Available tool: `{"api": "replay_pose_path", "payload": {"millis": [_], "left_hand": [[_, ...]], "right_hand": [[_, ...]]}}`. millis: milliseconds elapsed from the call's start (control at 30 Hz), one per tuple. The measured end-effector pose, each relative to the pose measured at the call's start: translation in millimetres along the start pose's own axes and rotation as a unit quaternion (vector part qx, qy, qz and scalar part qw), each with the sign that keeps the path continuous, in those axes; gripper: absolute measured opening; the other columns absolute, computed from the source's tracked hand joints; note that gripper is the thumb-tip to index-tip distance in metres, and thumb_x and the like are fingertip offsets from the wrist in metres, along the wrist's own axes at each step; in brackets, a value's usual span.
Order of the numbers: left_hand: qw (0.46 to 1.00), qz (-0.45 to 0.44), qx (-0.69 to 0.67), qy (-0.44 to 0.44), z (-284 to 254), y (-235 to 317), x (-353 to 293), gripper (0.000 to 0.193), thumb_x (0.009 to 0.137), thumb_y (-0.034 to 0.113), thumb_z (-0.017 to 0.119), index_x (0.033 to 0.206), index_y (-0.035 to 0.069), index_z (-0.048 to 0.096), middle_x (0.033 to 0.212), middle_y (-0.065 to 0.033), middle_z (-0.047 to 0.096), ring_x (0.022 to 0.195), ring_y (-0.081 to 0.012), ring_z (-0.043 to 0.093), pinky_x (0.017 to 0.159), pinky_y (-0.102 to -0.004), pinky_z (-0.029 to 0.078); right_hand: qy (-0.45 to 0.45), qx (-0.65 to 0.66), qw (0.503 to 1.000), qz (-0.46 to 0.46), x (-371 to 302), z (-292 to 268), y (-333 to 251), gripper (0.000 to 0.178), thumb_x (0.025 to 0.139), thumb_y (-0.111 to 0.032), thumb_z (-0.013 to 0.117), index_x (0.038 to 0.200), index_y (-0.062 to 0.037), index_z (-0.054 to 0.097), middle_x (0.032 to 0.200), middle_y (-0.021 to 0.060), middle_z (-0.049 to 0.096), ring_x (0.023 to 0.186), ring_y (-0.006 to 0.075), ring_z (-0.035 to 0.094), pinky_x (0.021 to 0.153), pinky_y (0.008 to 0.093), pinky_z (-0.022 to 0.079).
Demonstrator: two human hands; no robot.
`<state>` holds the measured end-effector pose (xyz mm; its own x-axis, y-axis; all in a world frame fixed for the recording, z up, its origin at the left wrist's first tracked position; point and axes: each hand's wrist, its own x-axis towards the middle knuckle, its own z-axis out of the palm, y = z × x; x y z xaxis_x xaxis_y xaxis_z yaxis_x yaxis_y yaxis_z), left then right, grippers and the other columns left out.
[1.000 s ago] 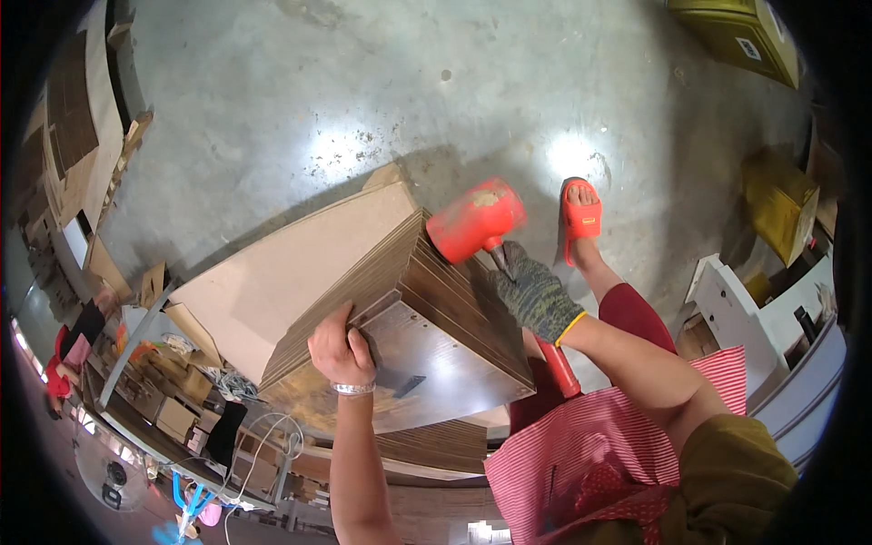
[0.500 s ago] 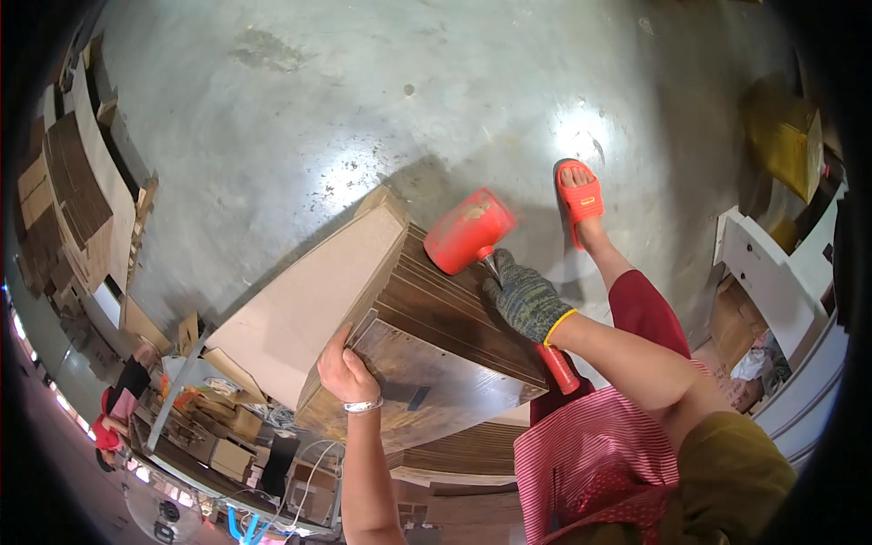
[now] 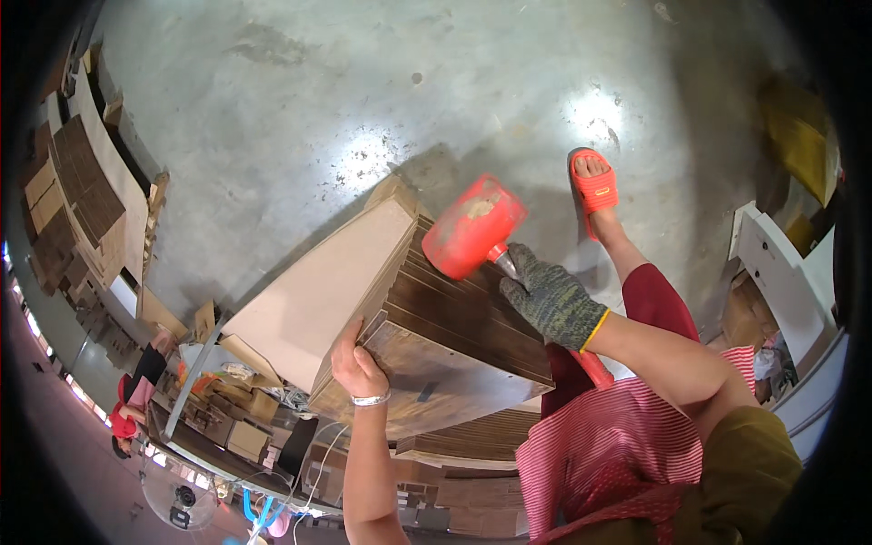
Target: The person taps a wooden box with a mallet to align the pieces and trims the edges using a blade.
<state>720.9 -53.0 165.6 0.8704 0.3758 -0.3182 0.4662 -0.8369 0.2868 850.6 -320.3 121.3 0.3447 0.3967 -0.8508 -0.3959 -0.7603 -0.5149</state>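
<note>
My right hand, in a grey-green knit glove with a yellow cuff, is closed round the handle of a red mallet. The mallet's slightly blurred head is over the far end of the grooved top of a brown wooden piece; whether it touches cannot be told. My bare left hand, with a silver bracelet at the wrist, grips the near left corner of that piece, thumb on the smooth front panel. A pale board forms the piece's left side. The red handle end shows below my right wrist.
More brown slatted pieces lie below the one I hold. Stacked boards stand far left, beside a bench with cardboard scraps. Another person is at lower left. A white cabinet part stands at right. My foot in an orange slipper is on the floor.
The view has shifted slightly, moving the scene rightward. My right hand and the mallet have moved a little right and up relative to the wood. My left hand keeps its place on the corner.
</note>
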Motion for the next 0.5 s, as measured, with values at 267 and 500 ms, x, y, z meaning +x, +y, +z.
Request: {"api": "replay_pose_path", "payload": {"millis": [267, 500], "left_hand": [[1.000, -0.001, 0.003, 0.004, 4, -1, -1, 0.053, 0.094, 0.039, 0.024, 0.104, 0.005, 0.063, 0.098, -0.0142, 0.065, 0.087, -0.0347, 0.059, 0.079, -0.0415, 0.044], [1.000, 0.010, 0.006, 0.021, 4, -3, 0, 0.049, 0.093, 0.036, 0.026, 0.104, 0.005, 0.063, 0.095, -0.0139, 0.065, 0.086, -0.0323, 0.060, 0.077, -0.0401, 0.044]], "right_hand": [[0.081, -0.064, 0.987, -0.121, -4, 16, -2, 0.051, 0.088, -0.027, 0.049, 0.130, -0.0010, 0.034, 0.094, 0.0255, 0.059, 0.084, 0.0422, 0.058, 0.074, 0.0483, 0.046], [0.018, -0.141, 0.929, -0.340, 58, -48, -39, 0.049, 0.087, -0.018, 0.046, 0.133, -0.0067, 0.035, 0.103, 0.0216, 0.059, 0.091, 0.0361, 0.059, 0.078, 0.0427, 0.048]]}}
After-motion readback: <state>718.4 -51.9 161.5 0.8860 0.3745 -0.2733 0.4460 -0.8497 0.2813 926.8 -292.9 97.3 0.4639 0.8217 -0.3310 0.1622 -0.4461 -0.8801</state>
